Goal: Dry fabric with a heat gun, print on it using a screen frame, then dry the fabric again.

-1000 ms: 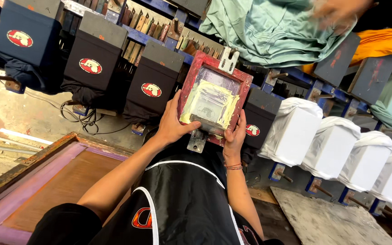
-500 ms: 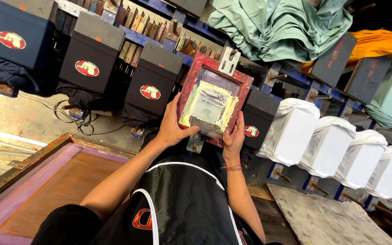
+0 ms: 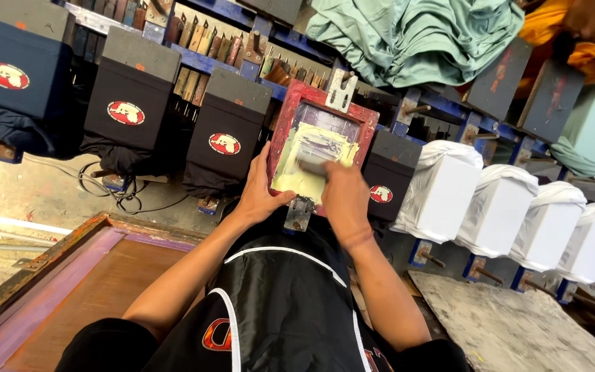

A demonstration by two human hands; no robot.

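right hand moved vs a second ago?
Yes. The right hand has left the lower right edge of the red screen frame and now sits inside it, on the pale yellow ink area. The left hand grips the frame's lower left edge.

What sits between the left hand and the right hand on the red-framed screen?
In the head view, pale yellow ink on the screen mesh lies between the left hand, gripping the red frame, and the right hand.

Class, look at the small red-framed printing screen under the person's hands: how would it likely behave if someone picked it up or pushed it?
The red-framed screen looks rigid, probably keeping its shape when lifted. Being small, it likely weighs little. The pale ink on its mesh may smear onto fingers, and the mesh seems thin, so poking might damage it.
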